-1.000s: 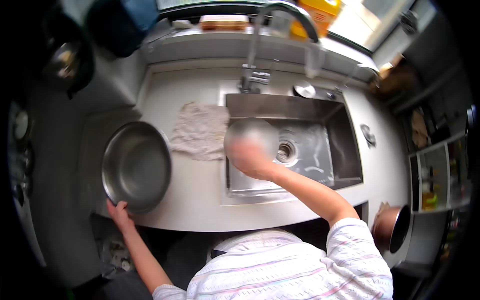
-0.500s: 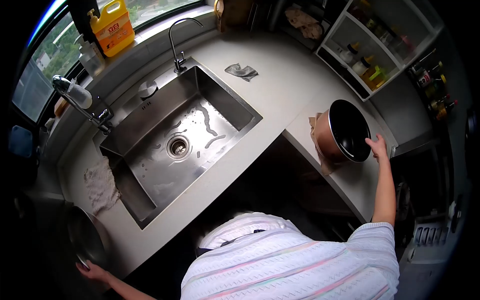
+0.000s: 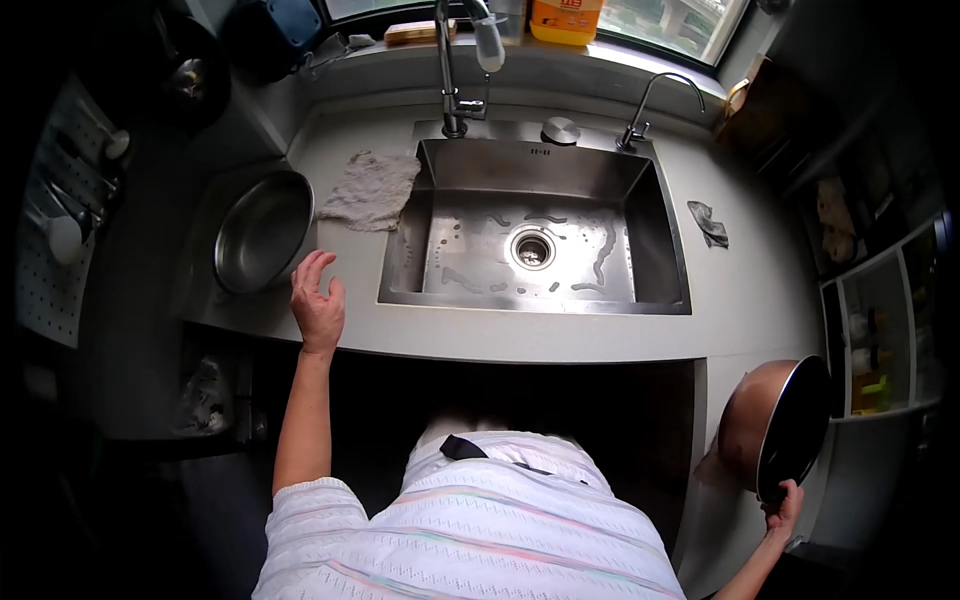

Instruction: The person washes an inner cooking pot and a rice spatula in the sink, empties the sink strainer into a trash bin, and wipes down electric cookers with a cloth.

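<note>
On the right, a copper-coloured pot [image 3: 750, 430] with a black inside leans over on the counter, its mouth facing right. My right hand [image 3: 785, 506] grips the pot's lower rim. Over the left part of the counter my left hand [image 3: 319, 312] is raised with its fingers apart and holds nothing. Just beyond its fingertips a round stainless steel basin [image 3: 262, 232] stands tilted. A crumpled light cloth [image 3: 372, 190] lies between that basin and the sink.
A wet steel sink [image 3: 480, 220] is set into the counter [image 3: 520, 335], with a tall faucet [image 3: 447, 80] and a thinner curved tap [image 3: 640, 110] behind it. A grey rag [image 3: 708, 224] lies to its right. A white shelf [image 3: 880, 330] stands at far right.
My view has swung to the left. My left hand has let go of the steel basin's rim and is now open beside it. My right hand still holds the pot's rim.
</note>
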The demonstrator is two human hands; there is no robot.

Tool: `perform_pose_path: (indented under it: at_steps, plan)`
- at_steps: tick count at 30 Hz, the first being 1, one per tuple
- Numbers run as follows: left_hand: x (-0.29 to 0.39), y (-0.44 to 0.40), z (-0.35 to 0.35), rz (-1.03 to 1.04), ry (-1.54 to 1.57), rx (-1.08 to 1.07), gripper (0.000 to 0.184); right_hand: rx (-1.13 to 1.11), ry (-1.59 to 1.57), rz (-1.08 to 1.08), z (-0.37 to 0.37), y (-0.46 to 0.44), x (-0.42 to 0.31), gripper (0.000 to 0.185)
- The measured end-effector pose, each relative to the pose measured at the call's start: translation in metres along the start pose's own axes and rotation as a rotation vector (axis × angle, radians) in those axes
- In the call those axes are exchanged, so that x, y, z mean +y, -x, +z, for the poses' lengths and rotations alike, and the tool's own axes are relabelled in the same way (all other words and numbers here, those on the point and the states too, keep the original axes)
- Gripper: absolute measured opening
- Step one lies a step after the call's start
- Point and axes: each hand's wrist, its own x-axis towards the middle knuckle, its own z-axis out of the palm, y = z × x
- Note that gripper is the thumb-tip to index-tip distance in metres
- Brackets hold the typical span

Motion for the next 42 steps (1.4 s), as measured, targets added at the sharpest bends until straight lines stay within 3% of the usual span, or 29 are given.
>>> perform_pose_path:
  at_steps: [5,6,7,12,14,16,21,27,29,33,37,42]
  plan:
    - [-0.026,-0.001,0.012,0.021,0.069,-0.048,0.025,-0.172,-0.075,-0.222,0.135,0.019,-0.04,0.014]
    - [-0.03,-0.003,0.012,0.036,0.085,-0.068,0.025,-0.368,-0.018,-0.225,0.164,0.009,-0.043,0.01]
    - [-0.032,-0.005,0.012,0.052,0.101,-0.09,0.024,-0.374,-0.01,-0.242,0.229,0.04,-0.065,0.005]
    - [-0.057,-0.024,0.002,0.073,0.205,-0.166,0.022,-0.591,0.199,-0.192,0.457,0.079,-0.109,0.015]
    - [-0.069,-0.028,-0.002,0.073,0.223,-0.208,0.022,-0.735,0.131,-0.174,0.544,0.083,-0.112,0.006]
    - [-0.082,-0.029,-0.004,0.077,0.228,-0.269,0.022,-0.848,0.286,-0.201,0.616,0.102,-0.126,0.014]
    - [-0.113,-0.028,0.005,0.099,0.22,-0.367,0.022,-0.944,0.325,-0.181,0.742,0.146,-0.128,0.026]
    - [-0.117,-0.048,0.044,0.196,0.236,-0.415,0.029,-1.007,0.38,-0.138,0.773,0.171,-0.131,0.036]
    - [-0.108,-0.056,0.059,0.246,0.224,-0.401,0.029,-1.079,0.507,-0.1,0.766,0.162,-0.132,0.065]
    - [-0.102,-0.061,0.083,0.285,0.186,-0.398,0.032,-1.147,0.499,-0.136,0.733,0.13,-0.158,0.062]
    - [-0.094,-0.071,0.088,0.275,0.205,-0.374,0.031,-0.748,0.183,-0.367,0.692,0.048,-0.226,0.035]
    - [-0.089,-0.078,0.082,0.095,0.294,-0.271,0.027,-0.749,0.062,-0.728,0.68,0.073,-0.307,0.046]
